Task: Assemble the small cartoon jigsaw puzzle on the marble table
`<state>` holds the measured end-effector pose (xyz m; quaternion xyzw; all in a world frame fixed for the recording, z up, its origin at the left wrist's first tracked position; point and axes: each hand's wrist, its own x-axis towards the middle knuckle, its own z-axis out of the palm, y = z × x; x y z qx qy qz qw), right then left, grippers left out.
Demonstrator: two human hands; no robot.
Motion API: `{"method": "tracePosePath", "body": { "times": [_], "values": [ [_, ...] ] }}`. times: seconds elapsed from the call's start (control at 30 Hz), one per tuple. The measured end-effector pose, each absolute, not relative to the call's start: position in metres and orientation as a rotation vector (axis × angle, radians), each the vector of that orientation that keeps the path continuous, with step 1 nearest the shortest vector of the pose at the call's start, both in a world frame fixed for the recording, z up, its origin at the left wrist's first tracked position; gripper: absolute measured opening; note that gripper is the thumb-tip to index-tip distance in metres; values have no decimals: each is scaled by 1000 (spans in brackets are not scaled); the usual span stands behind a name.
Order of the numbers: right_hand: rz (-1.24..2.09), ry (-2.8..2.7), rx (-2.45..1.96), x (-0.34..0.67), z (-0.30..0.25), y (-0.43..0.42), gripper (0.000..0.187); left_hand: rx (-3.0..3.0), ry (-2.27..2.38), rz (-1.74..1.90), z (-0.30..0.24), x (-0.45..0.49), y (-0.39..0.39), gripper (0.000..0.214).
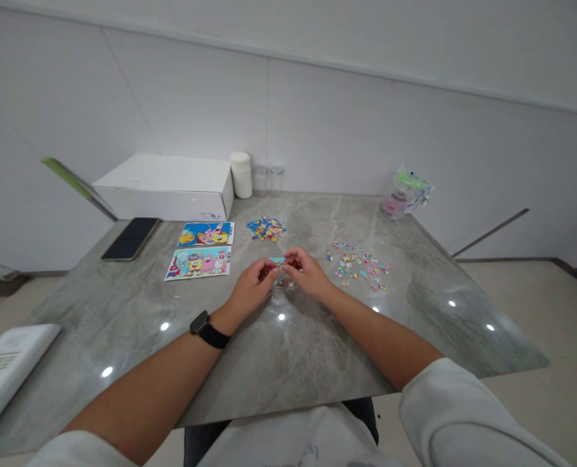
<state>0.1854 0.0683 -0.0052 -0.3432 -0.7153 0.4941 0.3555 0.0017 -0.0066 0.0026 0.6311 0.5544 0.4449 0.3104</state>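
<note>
Near the middle of the table, my left hand [253, 285] and my right hand [308, 272] meet with fingers pinched. Small jigsaw puzzle pieces are between their fingertips; the fingers partly hide them. Beneath and behind the fingertips lies a small joined patch of jigsaw pieces [277, 261] with a light-blue part. Loose pastel jigsaw pieces [361, 264] are spread to the right of my right hand. A pile of blue, yellow and pink jigsaw pieces [268, 228] sits beyond my hands. To the left lie a light-blue cartoon picture card [201, 263] and a darker blue cartoon picture card [205, 234].
A phone [131, 239] lies at the left, before a white box [166, 185]. Beside the box stand a white bottle [241, 175] and two clear glasses [268, 180]. A plastic bag [405, 192] sits at the back right. A white package [11, 370] occupies the near-left edge.
</note>
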Motion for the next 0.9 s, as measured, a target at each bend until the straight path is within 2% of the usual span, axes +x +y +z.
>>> {"method": "tracePosePath", "body": {
  "times": [0.17,0.37,0.57,0.9],
  "values": [
    [1235,-1836,-840,187,-13,60,27,1647,1468,1155,-2,3,-4,23],
    [1113,-1825,-807,191,-10,49,30,1438,1373,1231,-5,6,-3,32],
    [960,-1883,-832,191,-5,45,14,1366,1294,1241,-6,7,-1,36],
    [902,-1876,-853,195,-12,52,10,1330,1293,1169,2,6,-4,37]
  ]
}}
